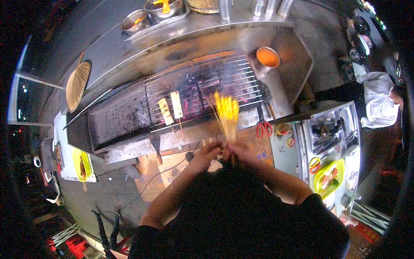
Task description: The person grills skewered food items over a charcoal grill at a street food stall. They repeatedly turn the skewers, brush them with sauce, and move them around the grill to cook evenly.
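Note:
A fanned bundle of thin skewers (230,111) with yellow food on their far ends reaches over the front edge of the charcoal grill (223,77). My right hand (238,152) grips the lower ends of the sticks. My left hand (211,153) is beside it, fingers curled close to the stick ends; blur hides whether it also holds them. A few darker-tipped skewers (212,101) show along the bundle's left side. To the left, two pale skewered blocks of food (166,111) lie on the grate, lightly browned, above glowing coals.
Red-handled scissors (264,129) and a wooden-handled scraper (156,149) lie at the grill's front edge. An orange-filled metal cup (267,60) stands at right. A woven hand fan (78,85) is at far left. A yellow-green basket (329,178) sits on the right-hand counter. Another person (378,97) is beyond.

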### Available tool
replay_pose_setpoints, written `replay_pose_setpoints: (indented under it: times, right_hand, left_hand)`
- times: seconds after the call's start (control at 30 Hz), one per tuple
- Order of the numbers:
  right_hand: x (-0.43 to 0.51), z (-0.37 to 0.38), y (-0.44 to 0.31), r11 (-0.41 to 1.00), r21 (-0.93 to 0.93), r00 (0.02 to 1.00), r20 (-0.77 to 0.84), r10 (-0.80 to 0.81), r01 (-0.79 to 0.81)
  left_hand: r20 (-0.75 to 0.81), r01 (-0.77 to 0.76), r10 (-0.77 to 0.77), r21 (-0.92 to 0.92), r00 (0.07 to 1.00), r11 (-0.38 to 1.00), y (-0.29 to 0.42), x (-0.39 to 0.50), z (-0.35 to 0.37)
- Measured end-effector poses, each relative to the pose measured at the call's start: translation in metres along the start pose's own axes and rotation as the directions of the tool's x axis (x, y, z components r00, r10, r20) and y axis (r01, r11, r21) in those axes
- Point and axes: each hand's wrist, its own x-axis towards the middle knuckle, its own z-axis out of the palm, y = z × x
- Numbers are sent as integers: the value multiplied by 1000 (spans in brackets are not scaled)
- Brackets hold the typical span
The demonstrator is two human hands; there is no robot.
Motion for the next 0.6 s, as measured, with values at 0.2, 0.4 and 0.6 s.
replay_pose_setpoints:
  times: [0.2,0.4,0.6]
  right_hand:
    - [-25,18,8,941,-334,995,56,79,-56]
    - [38,-60,-13,976,213,954,-279,112,-52]
    - [96,-122,4,952,264,974,-122,190,-153]
  left_hand:
    - [364,16,-53,102,930,995,11,-43,-1]
    - [145,207,-199,-40,969,978,-39,-25,-27]
    - [-65,335,-352,-187,934,924,-78,-20,-38]
